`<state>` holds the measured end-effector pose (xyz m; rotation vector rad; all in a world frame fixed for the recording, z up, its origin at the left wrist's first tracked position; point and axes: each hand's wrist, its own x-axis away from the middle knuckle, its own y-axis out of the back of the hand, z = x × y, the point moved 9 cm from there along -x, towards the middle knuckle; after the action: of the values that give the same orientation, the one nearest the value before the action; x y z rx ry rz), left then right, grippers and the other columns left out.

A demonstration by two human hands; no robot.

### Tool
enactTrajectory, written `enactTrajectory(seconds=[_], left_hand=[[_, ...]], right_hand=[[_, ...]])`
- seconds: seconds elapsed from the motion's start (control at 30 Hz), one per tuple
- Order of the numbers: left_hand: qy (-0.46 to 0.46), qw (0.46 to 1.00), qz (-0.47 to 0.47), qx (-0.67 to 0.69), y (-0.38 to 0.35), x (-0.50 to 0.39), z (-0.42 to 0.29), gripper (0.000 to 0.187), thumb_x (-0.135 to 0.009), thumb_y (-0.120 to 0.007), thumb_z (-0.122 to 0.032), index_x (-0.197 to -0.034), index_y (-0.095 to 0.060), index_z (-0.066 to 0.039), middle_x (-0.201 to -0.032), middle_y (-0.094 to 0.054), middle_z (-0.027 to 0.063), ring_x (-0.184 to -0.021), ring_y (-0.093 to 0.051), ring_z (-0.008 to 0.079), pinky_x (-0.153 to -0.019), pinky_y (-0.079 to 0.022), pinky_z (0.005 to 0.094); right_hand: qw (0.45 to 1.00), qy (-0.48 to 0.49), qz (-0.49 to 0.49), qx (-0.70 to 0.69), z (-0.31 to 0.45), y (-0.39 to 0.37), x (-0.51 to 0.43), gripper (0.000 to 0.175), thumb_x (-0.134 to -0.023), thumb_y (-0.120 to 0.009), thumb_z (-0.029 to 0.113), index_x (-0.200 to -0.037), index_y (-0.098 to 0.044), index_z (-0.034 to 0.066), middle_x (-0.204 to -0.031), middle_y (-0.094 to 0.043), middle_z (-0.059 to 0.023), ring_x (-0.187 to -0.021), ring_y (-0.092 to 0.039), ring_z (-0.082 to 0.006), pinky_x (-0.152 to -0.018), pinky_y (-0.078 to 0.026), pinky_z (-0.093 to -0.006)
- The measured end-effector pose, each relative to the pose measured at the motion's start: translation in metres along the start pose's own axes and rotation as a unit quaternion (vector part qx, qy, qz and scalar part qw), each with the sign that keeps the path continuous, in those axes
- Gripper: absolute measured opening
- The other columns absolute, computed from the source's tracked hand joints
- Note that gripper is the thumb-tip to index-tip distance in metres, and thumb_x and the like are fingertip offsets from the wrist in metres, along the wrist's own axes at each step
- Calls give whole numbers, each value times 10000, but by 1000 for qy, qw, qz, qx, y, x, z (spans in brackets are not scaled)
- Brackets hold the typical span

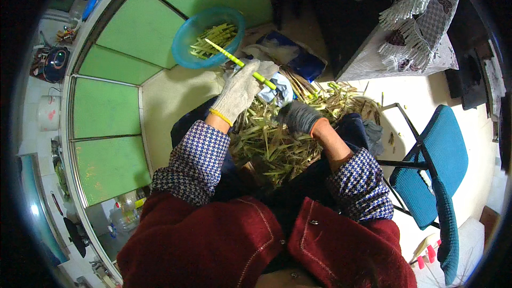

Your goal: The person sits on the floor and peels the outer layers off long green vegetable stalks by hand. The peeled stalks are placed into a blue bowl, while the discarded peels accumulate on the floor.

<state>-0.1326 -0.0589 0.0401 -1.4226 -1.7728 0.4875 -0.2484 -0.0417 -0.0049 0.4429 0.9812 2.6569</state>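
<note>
My left hand [240, 90], in a whitish knit glove with a yellow cuff edge, grips a thin, peeled green shoot [232, 57], likely bamboo. Its pale pointed tip slants up and left towards a blue plastic basin [179, 50], and its thicker end sticks out past my fingers. Inside the basin lie several similar peeled shoots [216, 38]. My right hand [298, 118], in a dark grey glove, is curled over a heap of stripped husks [276, 148] between my knees. Whether it holds anything is hidden. A crumpled white and blue plastic bag [282, 88] lies just beyond it.
Unpeeled stalks [302, 88] lie beyond the husks, by a dark blue bag [306, 62]. Green cabinet doors [108, 108] line the left under a counter. At right stand a blue folding chair [444, 156] and a cloth-covered table [400, 56].
</note>
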Motion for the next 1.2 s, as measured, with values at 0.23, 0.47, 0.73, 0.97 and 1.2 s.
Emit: enactTrajectory(seconds=[0.23,0.47,0.73,0.97,1.2], left_hand=[[-23,960,-59,-272,12,5,22,289,-902,-473,22,-1171,-571,-20,-1143,-577,120,-1033,-565,212,-893,-466,290],[-121,967,4,-224,-55,31,-4,355,-931,-534,-147,-1201,-514,83,-1186,-581,166,-1095,-583,242,-976,-443,322],[-303,674,-50,-672,-50,20,-71,250,-880,-600,-145,-1090,-599,-9,-1061,-627,85,-868,-646,199,-736,-522,290],[-355,125,-216,-901,-7,-26,-168,236,-830,-593,-212,-1059,-641,-183,-1291,-525,118,-1090,-547,270,-838,-493,391],[-255,312,83,-911,27,-140,15,317,-862,-530,-359,-1069,-627,-140,-989,-604,125,-886,-598,279,-707,-491,445]], right_hand=[[950,96,-254,-155,23,72,18,234,-893,-516,90,-1097,-608,22,-981,-648,-167,-813,-644,-269,-732,-517,-361],[957,-169,-188,-143,-19,50,6,286,-832,-586,282,-905,-675,19,-805,-667,-182,-701,-642,-336,-669,-497,-441],[984,-100,135,65,13,-33,8,659,-821,-595,351,-1384,-359,104,-1150,-595,-218,-1036,-585,-370,-827,-476,-440],[985,-103,73,118,13,-8,21,436,-830,-574,397,-1139,-574,89,-966,-644,-186,-905,-625,-350,-743,-492,-463],[994,-2,42,100,39,-12,35,448,-779,-537,161,-1226,-566,165,-815,-647,-148,-779,-629,-335,-635,-507,-437]])
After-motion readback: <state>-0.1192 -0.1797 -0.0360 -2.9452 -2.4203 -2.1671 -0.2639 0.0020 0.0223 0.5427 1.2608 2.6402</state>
